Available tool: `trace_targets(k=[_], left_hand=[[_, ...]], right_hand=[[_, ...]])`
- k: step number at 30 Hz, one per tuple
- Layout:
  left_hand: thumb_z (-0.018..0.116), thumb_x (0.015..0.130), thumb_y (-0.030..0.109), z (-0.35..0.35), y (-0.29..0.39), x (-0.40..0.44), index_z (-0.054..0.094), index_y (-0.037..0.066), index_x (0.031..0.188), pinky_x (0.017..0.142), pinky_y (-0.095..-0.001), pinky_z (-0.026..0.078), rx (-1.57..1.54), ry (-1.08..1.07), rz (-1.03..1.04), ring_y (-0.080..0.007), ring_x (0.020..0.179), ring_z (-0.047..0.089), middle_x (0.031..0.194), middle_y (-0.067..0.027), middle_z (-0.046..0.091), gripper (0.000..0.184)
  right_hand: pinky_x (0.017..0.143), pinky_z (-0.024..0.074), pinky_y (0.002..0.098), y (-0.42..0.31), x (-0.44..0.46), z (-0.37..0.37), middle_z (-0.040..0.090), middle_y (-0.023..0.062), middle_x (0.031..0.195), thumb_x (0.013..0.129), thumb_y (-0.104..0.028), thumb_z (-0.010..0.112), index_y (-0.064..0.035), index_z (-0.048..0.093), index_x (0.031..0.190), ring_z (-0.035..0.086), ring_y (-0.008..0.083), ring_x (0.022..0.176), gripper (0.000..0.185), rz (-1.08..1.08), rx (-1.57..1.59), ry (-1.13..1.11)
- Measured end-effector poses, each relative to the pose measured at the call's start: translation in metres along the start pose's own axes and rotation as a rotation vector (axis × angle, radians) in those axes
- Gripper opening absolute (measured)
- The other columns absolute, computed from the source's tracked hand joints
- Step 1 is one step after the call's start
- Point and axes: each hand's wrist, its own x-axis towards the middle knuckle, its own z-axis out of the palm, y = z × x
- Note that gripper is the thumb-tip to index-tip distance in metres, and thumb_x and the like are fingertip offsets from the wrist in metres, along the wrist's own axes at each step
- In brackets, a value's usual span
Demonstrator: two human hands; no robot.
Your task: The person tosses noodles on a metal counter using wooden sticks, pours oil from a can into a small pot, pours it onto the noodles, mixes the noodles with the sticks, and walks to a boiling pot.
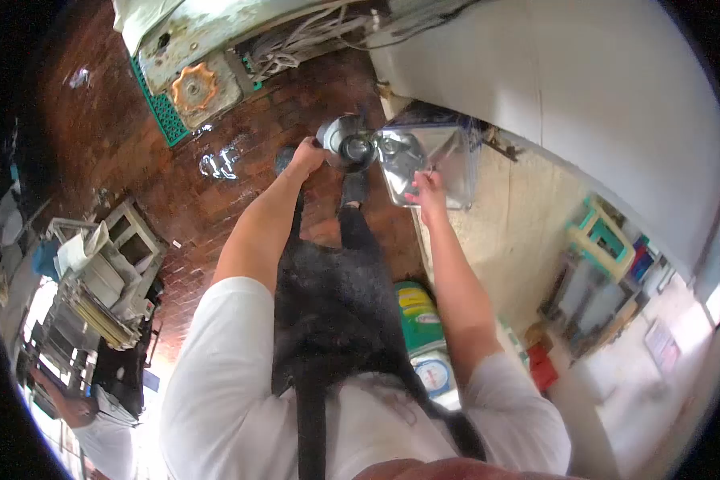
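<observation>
My left hand (pixel 309 154) is closed on the rim of a round, shiny metal bowl (pixel 334 130). A smaller round shape shows inside the bowl; its kind is unclear. Just right of it stands a rectangular, shiny container (pixel 462 164) with reflective sides, close to or touching the bowl. My right hand (pixel 429 194) is over this container, its fingers partly bent and spread apart. I cannot make out anything held in it.
Wet red-brown brick flooring (pixel 240 192) lies below. A pale wall panel (pixel 488 192) runs along the right. An orange-brown wheel-shaped piece (pixel 194 88) sits at upper left. A dial scale (pixel 433 376) is near my right side. Another person's arm (pixel 68 404) shows at lower left.
</observation>
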Motion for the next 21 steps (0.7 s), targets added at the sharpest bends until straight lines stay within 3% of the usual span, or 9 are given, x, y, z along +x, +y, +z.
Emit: trace_targets(k=[5,6,12,21], left_hand=[[0.077,0.078,0.008,0.001,-0.089,0.079,0.039,-0.004,0.147,0.090,-0.0370,0.051,-0.076,-0.057,0.090,-0.0231,0.107,0.063,0.121,-0.0145,0.065,0.080],[0.075,0.078,0.005,0.000,-0.058,0.038,0.040,-0.005,0.146,0.088,-0.0361,0.052,-0.103,0.035,0.082,-0.0228,0.103,0.064,0.119,-0.0151,0.065,0.077],[0.072,0.080,0.002,-0.001,-0.115,0.069,0.042,-0.002,0.145,0.089,-0.0360,0.051,-0.301,0.036,0.033,-0.0212,0.102,0.064,0.120,-0.0129,0.064,0.072],[0.070,0.083,0.003,-0.008,-0.149,0.074,0.055,0.002,0.129,0.078,-0.0320,0.051,-0.586,0.030,0.090,-0.0187,0.090,0.064,0.109,-0.0066,0.067,0.048]], right_hand=[[0.063,0.0604,0.0341,0.011,-0.014,0.004,0.054,0.0064,0.097,0.096,-0.022,0.066,-0.0045,0.055,0.102,0.056,0.0157,0.087,0.022,0.012,0.034,-0.103],[0.064,0.0607,0.0340,0.013,-0.008,0.007,0.054,0.0062,0.097,0.096,-0.022,0.066,-0.0046,0.055,0.102,0.056,0.0154,0.087,0.021,0.012,0.022,-0.123],[0.066,0.0618,0.0336,0.028,-0.011,0.030,0.053,0.0049,0.097,0.096,-0.022,0.065,-0.0061,0.056,0.101,0.057,0.0142,0.088,0.019,0.040,-0.009,-0.233],[0.066,0.0623,0.0339,0.055,-0.012,0.046,0.052,0.0034,0.096,0.096,-0.020,0.063,-0.0076,0.057,0.100,0.057,0.0134,0.087,0.015,0.053,-0.095,-0.286]])
